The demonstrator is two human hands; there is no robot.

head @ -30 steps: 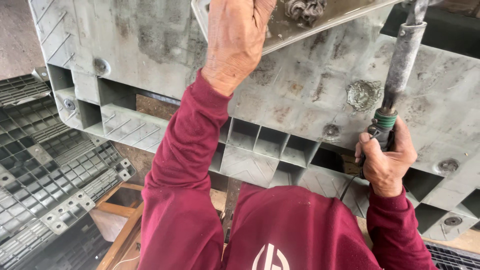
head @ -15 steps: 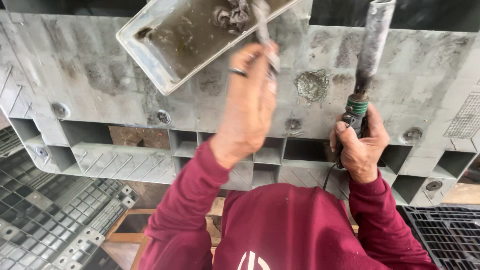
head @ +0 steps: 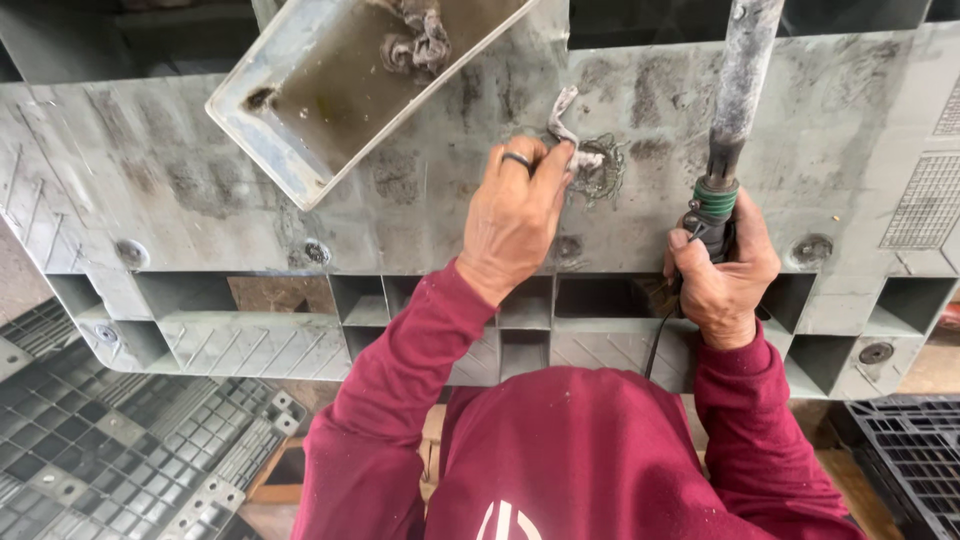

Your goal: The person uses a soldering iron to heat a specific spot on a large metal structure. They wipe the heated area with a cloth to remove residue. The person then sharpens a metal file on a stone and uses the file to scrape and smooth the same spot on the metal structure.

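A: What's different from half a second back?

B: The left hand has come down out of the tray. Earlier its fingers were up at the tray's contents; now they pinch a pale strip of plastic and press its lower end onto the grey pallet.

A: Where exactly is the strip?

B: Near the middle of the pallet's face, at about one o'clock from the left hand's knuckles. Its end touches a rough, dark-ringed scar in the surface.

A: And the right hand?

B: Closed tight around the handle of a long rod-like tool, at three o'clock from the left hand. The grip looks the same as before. The tool's shaft runs up toward twelve o'clock and out of view, so I cannot tell where its tip is.

A: What does the change suggest?

B: In my judgement the picking-up is over and the strip is being placed on the damaged spot, with the tool held ready just beside it.

A: Anything else around?

B: A tangle of scraps remains in the tray, and black pallets lie at seven o'clock below.
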